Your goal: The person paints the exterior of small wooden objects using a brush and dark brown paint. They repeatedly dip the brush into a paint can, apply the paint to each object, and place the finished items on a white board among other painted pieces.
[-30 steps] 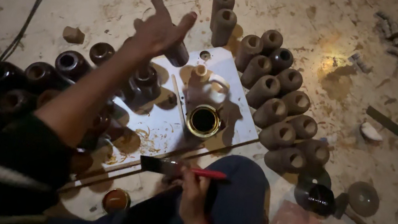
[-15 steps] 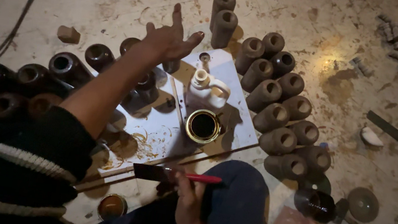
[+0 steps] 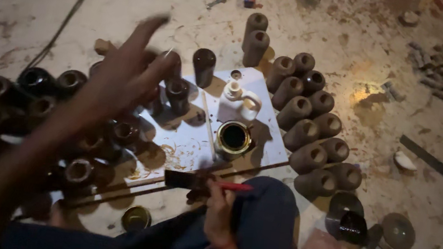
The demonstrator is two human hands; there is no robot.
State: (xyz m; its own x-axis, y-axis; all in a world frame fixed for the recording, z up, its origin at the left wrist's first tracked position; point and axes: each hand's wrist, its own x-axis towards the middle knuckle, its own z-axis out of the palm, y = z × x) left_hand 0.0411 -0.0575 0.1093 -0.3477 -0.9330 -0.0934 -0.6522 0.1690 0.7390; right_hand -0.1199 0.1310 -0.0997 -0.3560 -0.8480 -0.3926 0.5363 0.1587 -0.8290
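The flat, dark-bristled paintbrush with a red handle (image 3: 200, 182) lies level just above the person's knee, pinched by the handle in the right hand (image 3: 217, 211), bristles pointing toward the person's left; just beyond it on the pale, stained sheet (image 3: 258, 98) stands an open round tin of dark liquid (image 3: 233, 138), its rim glossy and brassy. The left hand (image 3: 129, 76) is raised over the sheet, blurred, fingers spread and holding nothing. Below it stand dark, glossy-coated cylindrical pots (image 3: 177, 92), hollow-topped; to the person's right, a packed cluster of matt, brown, uncoated cylinders (image 3: 311, 127) of the same shape. A small white jug (image 3: 238, 99) sits beside the tin; 2 thin wooden sticks (image 3: 129, 186) run along the sheet's near edge. As a judgement: the loaded bristles hang close to the blue trouser leg (image 3: 262, 225) and could smear it; a sweeping left arm could topple wet pots or the tin, spilling liquid across the sheet.
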